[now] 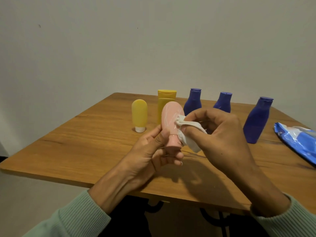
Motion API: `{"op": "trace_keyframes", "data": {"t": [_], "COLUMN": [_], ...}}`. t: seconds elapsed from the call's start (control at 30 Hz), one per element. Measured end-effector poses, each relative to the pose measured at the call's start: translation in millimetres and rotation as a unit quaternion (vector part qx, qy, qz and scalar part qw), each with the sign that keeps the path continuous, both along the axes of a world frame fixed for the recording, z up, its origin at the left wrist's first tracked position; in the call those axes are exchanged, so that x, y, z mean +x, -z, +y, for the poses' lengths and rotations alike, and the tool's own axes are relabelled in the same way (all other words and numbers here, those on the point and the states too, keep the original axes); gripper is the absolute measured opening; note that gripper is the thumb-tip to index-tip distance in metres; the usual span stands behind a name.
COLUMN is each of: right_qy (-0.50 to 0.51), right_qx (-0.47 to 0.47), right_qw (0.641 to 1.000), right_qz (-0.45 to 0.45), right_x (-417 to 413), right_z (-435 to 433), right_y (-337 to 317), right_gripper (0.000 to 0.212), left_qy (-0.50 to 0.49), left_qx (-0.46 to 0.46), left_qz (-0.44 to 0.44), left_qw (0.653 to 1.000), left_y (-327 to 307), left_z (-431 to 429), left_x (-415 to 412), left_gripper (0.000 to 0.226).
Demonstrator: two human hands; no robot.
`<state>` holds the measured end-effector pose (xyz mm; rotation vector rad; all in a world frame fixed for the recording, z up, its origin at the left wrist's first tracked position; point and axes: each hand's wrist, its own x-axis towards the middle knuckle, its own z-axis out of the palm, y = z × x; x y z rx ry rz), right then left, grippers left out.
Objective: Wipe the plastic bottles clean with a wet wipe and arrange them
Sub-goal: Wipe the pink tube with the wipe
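My left hand (153, 151) grips a pink plastic bottle (169, 120) near its cap, holding it cap-down above the wooden table (85, 139). My right hand (220, 134) pinches a white wet wipe (186, 132) and presses it against the bottle's right side. Behind them stand a rounded yellow bottle (139, 115) on its white cap, a taller yellow bottle (165, 100) partly hidden by the pink one, and three blue bottles (193, 101), (223, 101), (257, 120) in a row.
A blue and white wipes pack (297, 142) lies at the table's right edge. A plain wall rises right behind the table. Dark metal table legs show below the front edge.
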<state>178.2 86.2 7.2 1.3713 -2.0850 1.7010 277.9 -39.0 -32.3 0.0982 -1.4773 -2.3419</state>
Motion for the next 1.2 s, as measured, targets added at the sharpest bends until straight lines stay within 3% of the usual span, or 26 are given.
{"op": "trace_keyframes", "data": {"t": [0.13, 0.33, 0.4, 0.57, 0.73, 0.93, 1.1, 1.2], "right_qy": [0.010, -0.048, -0.050, 0.062, -0.027, 0.069, -0.046, -0.009], "right_qx": [0.020, 0.138, 0.121, 0.069, 0.127, 0.070, 0.203, 0.152], "right_qw": [0.999, 0.979, 0.979, 0.975, 0.965, 0.966, 0.951, 0.958], "right_qz": [0.034, 0.146, 0.157, 0.201, 0.226, 0.240, 0.228, 0.244], "right_x": [-3, -4, -6, -11, -7, -13, -5, -6], "right_z": [3, 13, 13, 7, 9, 5, 7, 4], "right_y": [-2, -15, -15, -5, -10, -2, -10, -4], "right_gripper": [0.017, 0.028, 0.030, 0.026, 0.024, 0.024, 0.023, 0.023], "left_qy": [0.020, 0.014, 0.026, 0.042, 0.036, 0.060, 0.026, 0.023], "left_qx": [-0.010, -0.042, -0.058, -0.092, -0.102, -0.123, -0.123, -0.163], "left_qz": [0.004, 0.005, 0.001, 0.004, 0.002, -0.021, -0.019, -0.031], "left_qw": [1.000, 0.999, 0.998, 0.995, 0.994, 0.990, 0.992, 0.986], "left_y": [0, 6, 8, 10, 11, 12, 14, 14], "left_z": [-4, -7, -5, 0, -2, 2, 2, 3], "left_x": [2, -1, -1, -5, -6, -4, -5, -4], "left_gripper": [0.045, 0.033, 0.042, 0.048, 0.044, 0.047, 0.039, 0.043]}}
